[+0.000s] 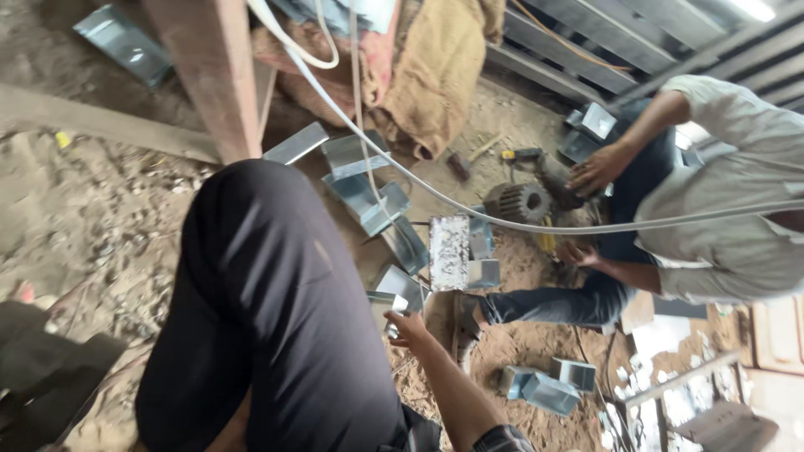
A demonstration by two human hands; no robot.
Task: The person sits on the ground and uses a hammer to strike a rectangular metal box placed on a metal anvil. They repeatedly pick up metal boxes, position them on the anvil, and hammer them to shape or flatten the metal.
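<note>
One hand shows from the wearer, the right hand [410, 328], reaching past the dark-trousered knee [268, 301]. Its fingers [394, 319] pinch the edge of a small bent galvanised sheet-metal bracket [387, 300] lying on the sandy floor [100, 209], just below the upright perforated silver metal block [450, 251]. My take: grip the flat face, not the cut edge, since it's probably sharp, and lift straight up so it clears the neighbouring brackets. Left hand isn't visible. Right of the block, a co-worker's hands [596, 167] handle a grey electric motor [519, 201].
</note>
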